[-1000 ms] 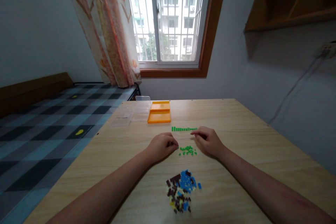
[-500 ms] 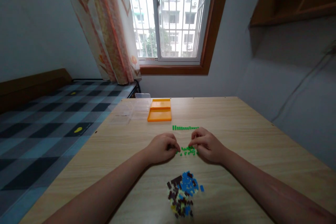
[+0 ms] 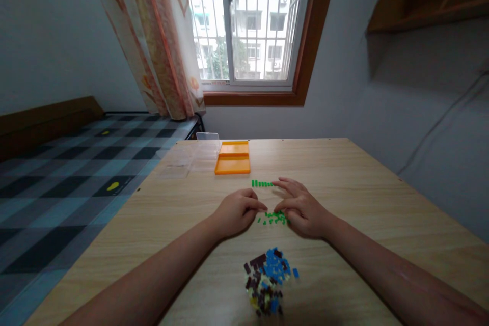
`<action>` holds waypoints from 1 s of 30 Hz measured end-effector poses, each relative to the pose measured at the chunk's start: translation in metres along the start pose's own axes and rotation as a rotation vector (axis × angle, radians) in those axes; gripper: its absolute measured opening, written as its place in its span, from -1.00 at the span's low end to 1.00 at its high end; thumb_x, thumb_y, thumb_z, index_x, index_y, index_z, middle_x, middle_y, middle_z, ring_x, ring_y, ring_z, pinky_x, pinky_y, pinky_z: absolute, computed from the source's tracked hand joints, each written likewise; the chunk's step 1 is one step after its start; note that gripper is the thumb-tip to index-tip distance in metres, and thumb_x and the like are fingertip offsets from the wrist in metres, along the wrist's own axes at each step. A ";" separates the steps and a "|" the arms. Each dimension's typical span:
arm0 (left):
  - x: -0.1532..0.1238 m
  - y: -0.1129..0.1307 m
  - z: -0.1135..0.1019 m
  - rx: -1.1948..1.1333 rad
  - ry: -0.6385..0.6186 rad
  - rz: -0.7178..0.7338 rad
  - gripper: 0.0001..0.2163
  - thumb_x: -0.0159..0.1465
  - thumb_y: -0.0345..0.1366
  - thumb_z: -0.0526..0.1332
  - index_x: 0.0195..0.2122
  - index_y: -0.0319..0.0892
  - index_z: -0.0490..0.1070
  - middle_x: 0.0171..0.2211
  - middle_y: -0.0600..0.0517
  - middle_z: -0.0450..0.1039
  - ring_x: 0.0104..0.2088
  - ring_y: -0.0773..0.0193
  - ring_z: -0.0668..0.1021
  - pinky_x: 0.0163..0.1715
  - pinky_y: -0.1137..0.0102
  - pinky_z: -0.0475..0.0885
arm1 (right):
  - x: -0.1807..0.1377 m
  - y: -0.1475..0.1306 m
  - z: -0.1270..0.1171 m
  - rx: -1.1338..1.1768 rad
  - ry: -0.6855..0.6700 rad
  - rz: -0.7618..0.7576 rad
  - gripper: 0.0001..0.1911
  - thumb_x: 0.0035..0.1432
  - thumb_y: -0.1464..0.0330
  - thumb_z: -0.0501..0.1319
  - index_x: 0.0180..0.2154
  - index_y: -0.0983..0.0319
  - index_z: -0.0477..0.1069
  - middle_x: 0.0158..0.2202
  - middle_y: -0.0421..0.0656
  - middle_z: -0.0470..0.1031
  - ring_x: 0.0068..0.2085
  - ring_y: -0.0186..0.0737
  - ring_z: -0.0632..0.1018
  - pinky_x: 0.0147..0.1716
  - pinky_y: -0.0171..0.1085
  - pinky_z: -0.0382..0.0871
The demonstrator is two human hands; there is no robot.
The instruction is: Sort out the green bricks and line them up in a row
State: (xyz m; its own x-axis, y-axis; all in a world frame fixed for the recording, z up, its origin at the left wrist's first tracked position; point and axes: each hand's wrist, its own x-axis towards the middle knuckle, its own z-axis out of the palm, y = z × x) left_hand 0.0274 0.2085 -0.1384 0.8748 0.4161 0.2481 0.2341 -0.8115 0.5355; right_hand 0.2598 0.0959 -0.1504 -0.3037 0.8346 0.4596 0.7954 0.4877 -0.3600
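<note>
The left hand point(image 3: 239, 212) and right hand point(image 3: 303, 208) are hovering around loose green pieces point(image 3: 272, 220) lying between them on the table point(image 3: 336, 275); I'm not telling whether either is pinching one. Light fingertips should be sparing neighbouring pieces. Unlike half a second ago, right-hand fingers are spreading over the green row's point(image 3: 260, 183) end.

I get glaring daylight from the far window point(image 3: 255, 25); the shelf point(image 3: 428, 2) at right sits dim, and the loose green pieces point(image 3: 275, 217) blur together.
</note>
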 end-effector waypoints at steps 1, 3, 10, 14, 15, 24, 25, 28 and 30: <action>0.000 0.000 0.000 0.028 -0.011 0.011 -0.69 0.28 -0.45 0.14 -0.14 -0.03 0.65 -0.26 -0.01 0.48 -0.22 0.24 0.52 -0.18 0.40 0.40 | 0.000 0.000 0.000 -0.003 -0.001 0.003 -0.63 0.05 0.51 0.14 -0.21 0.10 0.65 0.33 -0.13 0.25 0.36 0.11 0.18 0.28 0.18 0.08; -0.001 0.000 0.001 0.067 -0.027 0.021 -0.67 0.25 -0.47 0.14 -0.14 0.00 0.66 -0.25 -0.01 0.47 -0.21 0.23 0.51 -0.17 0.39 0.40 | 0.000 -0.001 0.000 -0.004 0.005 0.007 -0.66 0.11 0.50 0.15 -0.21 0.10 0.65 0.33 -0.12 0.25 0.37 0.11 0.17 0.28 0.19 0.10; -0.002 0.001 -0.001 -0.028 -0.022 0.022 -0.67 0.22 -0.49 0.14 -0.22 -0.02 0.68 -0.26 0.00 0.47 -0.23 0.25 0.51 -0.17 0.41 0.40 | -0.001 0.004 0.003 0.052 0.071 0.047 -0.68 0.27 0.40 0.11 -0.14 0.13 0.64 0.32 -0.07 0.28 0.36 0.08 0.20 0.29 0.18 0.13; -0.002 0.001 -0.003 -0.199 0.020 0.010 -0.68 0.13 -0.56 0.13 -0.33 -0.11 0.67 -0.32 0.01 0.44 -0.33 0.31 0.49 -0.27 0.45 0.39 | -0.002 0.008 0.004 0.068 0.098 0.081 -0.65 0.28 0.41 0.07 -0.17 0.13 0.65 0.30 -0.06 0.29 0.36 0.08 0.19 0.29 0.20 0.12; -0.002 0.001 -0.004 -0.230 0.014 0.011 -0.68 0.10 -0.58 0.13 -0.36 -0.13 0.67 -0.34 0.02 0.43 -0.35 0.32 0.49 -0.30 0.45 0.38 | -0.002 0.008 0.004 0.070 0.095 0.080 -0.65 0.29 0.41 0.07 -0.17 0.13 0.65 0.31 -0.06 0.29 0.36 0.07 0.19 0.29 0.20 0.12; -0.001 -0.002 -0.002 -0.132 0.008 0.002 -0.66 0.10 -0.60 0.13 -0.41 -0.09 0.67 -0.37 0.03 0.45 -0.30 0.29 0.50 -0.22 0.42 0.39 | -0.002 0.007 0.004 0.033 0.020 0.033 -0.68 0.29 0.40 0.11 -0.14 0.09 0.65 0.37 -0.14 0.20 0.40 0.09 0.13 0.31 0.20 0.09; 0.000 -0.003 -0.001 -0.109 0.024 -0.010 -0.66 0.11 -0.60 0.13 -0.41 -0.09 0.67 -0.37 0.03 0.45 -0.29 0.28 0.50 -0.22 0.41 0.38 | -0.002 0.008 0.004 0.022 0.019 0.035 -0.68 0.29 0.40 0.11 -0.13 0.09 0.64 0.37 -0.14 0.18 0.40 0.09 0.12 0.31 0.20 0.09; 0.000 -0.005 0.002 -0.038 0.067 -0.041 -0.64 0.13 -0.61 0.12 -0.35 -0.09 0.67 -0.35 0.02 0.46 -0.28 0.27 0.51 -0.21 0.40 0.38 | -0.002 0.009 0.006 -0.013 0.007 0.050 -0.67 0.34 0.36 0.09 -0.05 0.07 0.62 0.40 -0.13 0.13 0.42 0.07 0.09 0.32 0.19 0.08; 0.001 -0.005 0.003 0.010 0.086 -0.054 -0.64 0.17 -0.60 0.12 -0.28 -0.08 0.68 -0.32 0.00 0.47 -0.27 0.26 0.51 -0.19 0.39 0.39 | -0.001 0.009 0.008 -0.028 -0.012 0.066 -0.66 0.38 0.31 0.07 0.01 0.06 0.59 0.41 -0.11 0.09 0.42 0.07 0.07 0.32 0.20 0.06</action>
State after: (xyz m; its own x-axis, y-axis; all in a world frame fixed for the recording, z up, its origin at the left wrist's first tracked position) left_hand 0.0282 0.2118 -0.1438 0.8212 0.4929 0.2876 0.2845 -0.7905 0.5423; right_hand 0.2630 0.1013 -0.1606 -0.2565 0.8677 0.4257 0.8279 0.4245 -0.3665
